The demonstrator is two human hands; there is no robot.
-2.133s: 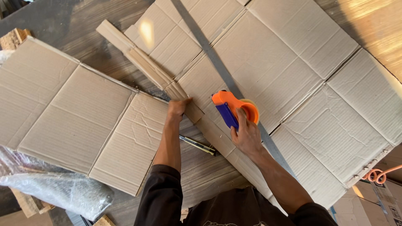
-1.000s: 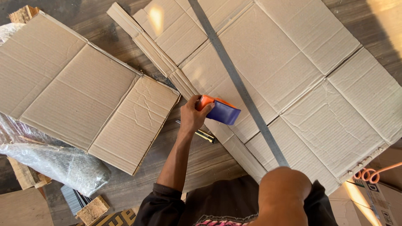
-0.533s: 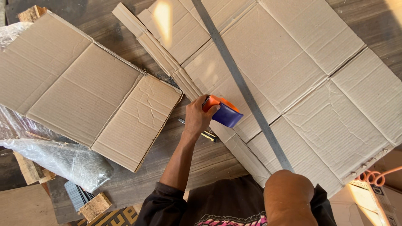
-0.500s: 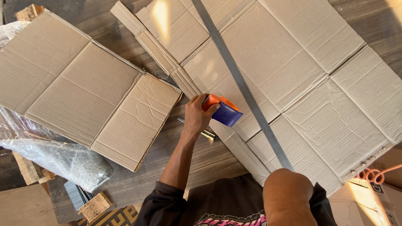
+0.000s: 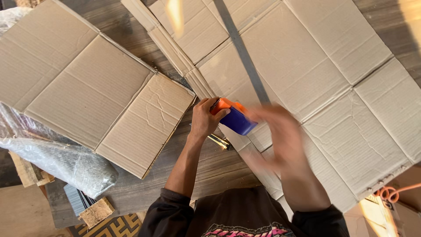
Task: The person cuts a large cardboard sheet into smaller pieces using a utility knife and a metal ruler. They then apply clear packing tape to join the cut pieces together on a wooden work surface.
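— Tape dispenser (image 5: 231,116), orange and blue: where is it?

— From the head camera, in the left hand (image 5: 205,120), fingers wrapped round its orange handle; it sits over the near edge of the big flattened cardboard box (image 5: 315,87), beside the grey tape strip (image 5: 243,52) running up the seam.

— And the right hand (image 5: 278,131)?

— Blurred; a second ago it was down out of view, now it swings in beside the dispenser; I cannot tell whether its fingers are spread or closed.

— Anything else nearby?

— A second flat box (image 5: 87,87) lies left; bubble wrap (image 5: 57,158) beyond it; the wooden table (image 5: 210,171) shows between.
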